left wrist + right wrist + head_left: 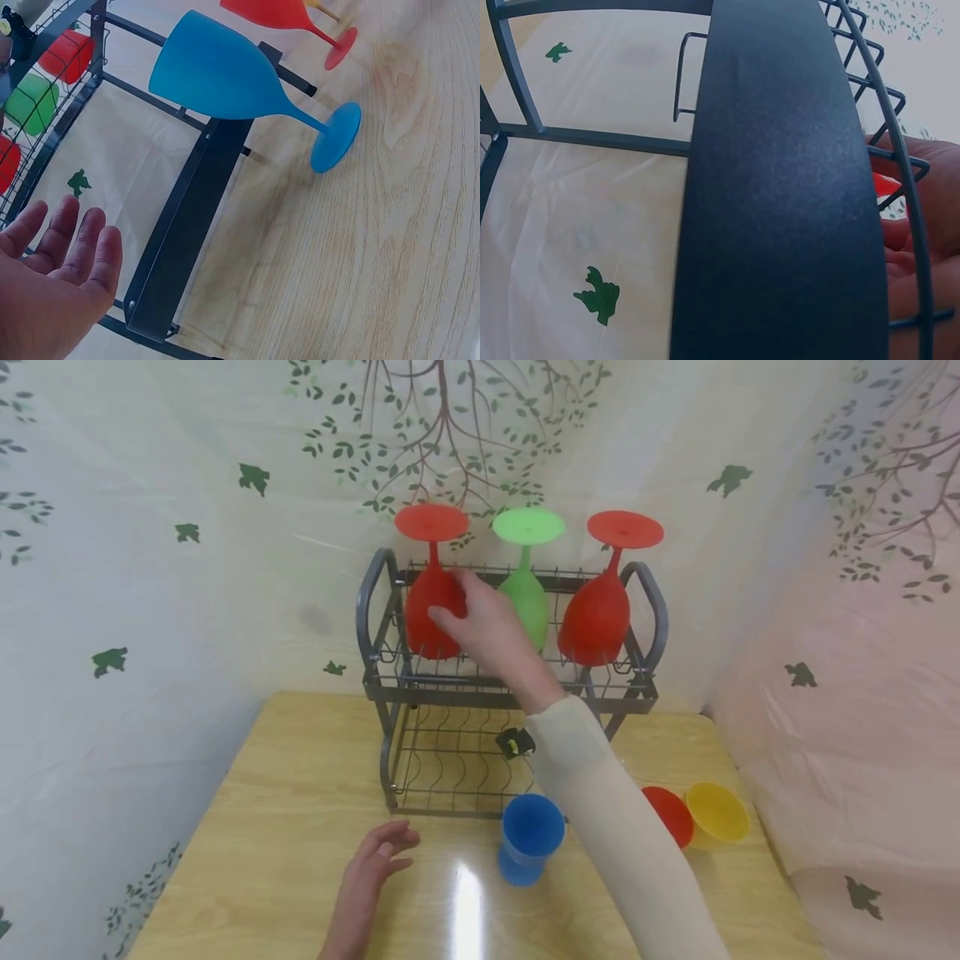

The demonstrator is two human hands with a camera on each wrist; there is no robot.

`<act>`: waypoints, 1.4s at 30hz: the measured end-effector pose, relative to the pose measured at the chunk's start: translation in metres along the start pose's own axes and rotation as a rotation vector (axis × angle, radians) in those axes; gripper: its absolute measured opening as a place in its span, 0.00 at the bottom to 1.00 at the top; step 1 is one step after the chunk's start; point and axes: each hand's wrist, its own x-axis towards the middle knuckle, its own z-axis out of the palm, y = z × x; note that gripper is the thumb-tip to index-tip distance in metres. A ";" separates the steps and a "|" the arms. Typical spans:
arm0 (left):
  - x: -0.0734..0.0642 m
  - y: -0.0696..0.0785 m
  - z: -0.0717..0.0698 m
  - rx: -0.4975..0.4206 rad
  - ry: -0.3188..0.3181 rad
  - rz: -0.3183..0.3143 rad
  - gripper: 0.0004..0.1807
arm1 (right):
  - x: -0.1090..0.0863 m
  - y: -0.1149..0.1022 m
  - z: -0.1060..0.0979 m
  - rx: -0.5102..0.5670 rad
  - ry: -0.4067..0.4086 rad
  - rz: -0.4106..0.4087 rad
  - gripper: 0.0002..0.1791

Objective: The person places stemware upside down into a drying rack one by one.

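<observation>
My right hand [487, 620] is up at the top tier of a dark metal dish rack [450, 695], holding the bowl of a red goblet [426, 633] that stands upside down at the left. The thumb lies across the front of the bowl; part of its right side is hidden behind the hand. In the right wrist view, the rack's rim covers much of that hand. My left hand [367, 878] hovers over the table, fingers apart and holding nothing. Nearest to it, an upright blue goblet [532, 831] stands before the rack.
An upside-down green goblet [534, 610] and another red goblet [596, 622] share the top tier. On the wooden table [247, 835], an upright red goblet [669, 814] and a yellow goblet [717, 810] stand at the right. A small black object [515, 742] shows by the lower tier.
</observation>
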 end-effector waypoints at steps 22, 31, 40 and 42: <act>-0.002 -0.002 0.017 -0.009 -0.022 0.023 0.18 | -0.083 0.014 -0.017 0.112 0.184 -0.239 0.33; -0.005 -0.001 0.025 0.034 -0.052 0.074 0.18 | -0.122 0.030 -0.019 0.157 0.308 -0.338 0.31; -0.005 -0.004 0.029 0.048 -0.085 0.114 0.19 | -0.159 0.054 -0.015 0.172 0.404 -0.355 0.31; -0.005 -0.005 0.030 0.050 -0.094 0.121 0.19 | -0.166 0.059 -0.015 0.189 0.398 -0.346 0.30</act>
